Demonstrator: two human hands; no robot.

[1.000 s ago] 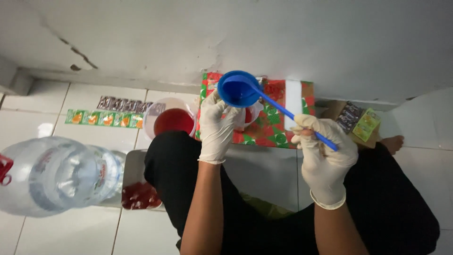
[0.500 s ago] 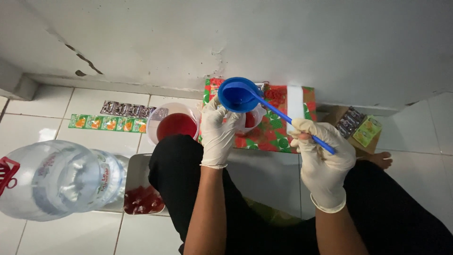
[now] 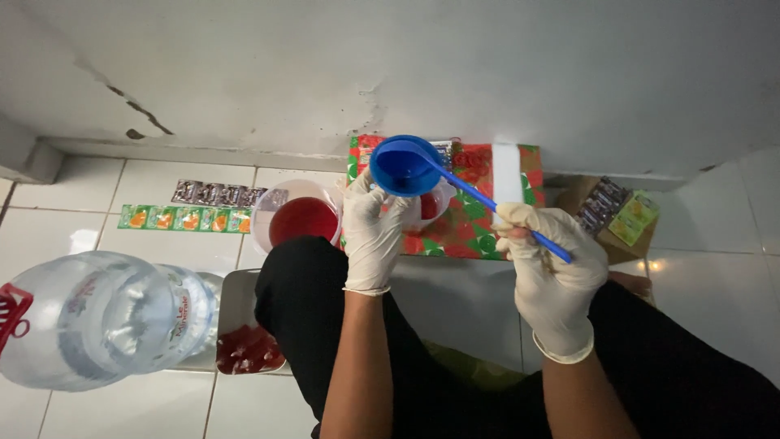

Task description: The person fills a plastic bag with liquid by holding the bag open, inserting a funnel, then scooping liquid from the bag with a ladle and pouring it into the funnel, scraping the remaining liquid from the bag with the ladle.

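Water jug: a large clear water jug (image 3: 97, 317) with a red handle lies on its side on the white floor tiles at far left.
Tray: a metal tray (image 3: 236, 297) just beside the jug holds small red packets (image 3: 248, 351) at its near end.
Sachet strips: a green and orange sachet strip (image 3: 183, 219) and a dark sachet strip (image 3: 218, 193) lie flat near the wall.
Tub: a clear round tub (image 3: 296, 218) holds red liquid, partly hidden by the person's dark-clad knee.
Left hand: the left hand (image 3: 375, 232), in a white glove, is curled around a small clear cup (image 3: 432, 205) under the ladle bowl (only part of the cup shows, with something red in it).
Ladle: a blue ladle (image 3: 404, 165) sits level above the cup, a little red showing in its bowl, over a red and green patterned box (image 3: 475, 215) against the wall.
Right hand: the gloved right hand (image 3: 552, 268) has its fingers closed tight around the end of the ladle's handle.
Carton: an open brown carton (image 3: 613, 215) with dark and green packets stands at far right.
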